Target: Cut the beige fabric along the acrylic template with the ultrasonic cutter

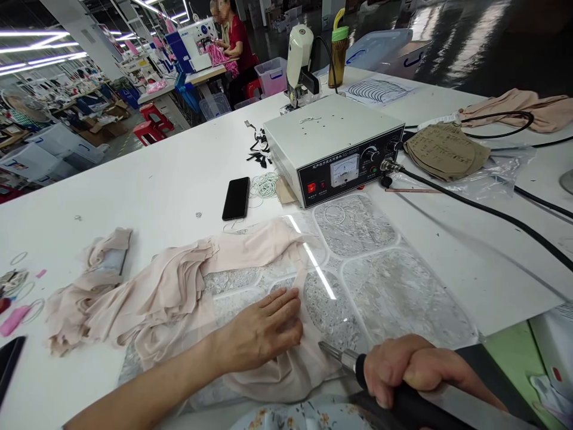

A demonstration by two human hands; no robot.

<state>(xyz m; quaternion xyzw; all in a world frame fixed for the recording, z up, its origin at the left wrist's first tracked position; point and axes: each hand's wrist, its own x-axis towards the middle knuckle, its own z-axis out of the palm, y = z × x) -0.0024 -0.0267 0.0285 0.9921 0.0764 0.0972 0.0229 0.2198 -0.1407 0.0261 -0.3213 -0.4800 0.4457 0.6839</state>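
Observation:
My left hand (264, 331) lies on a thin beige fabric piece (282, 376), its fingers stretched out and pressing the cloth to the table. In my right hand (416, 364) is a handheld ultrasonic welding tool (351, 361) with a black handle and a metal tip. The tip points left, at the fabric's right edge; whether it touches the cloth I cannot tell. Left of my left hand, a heap of beige cloth pieces (174, 286) spreads over a clear, grey-patterned mat (403, 286).
Behind the mat stands an ultrasonic welder box (331, 149), its black cable (483, 209) running off to the right. A phone (236, 198) and elastic loops (265, 185) lie left of it. Brown card templates (447, 150) sit at right. A person (239, 45) works at a sewing machine beyond.

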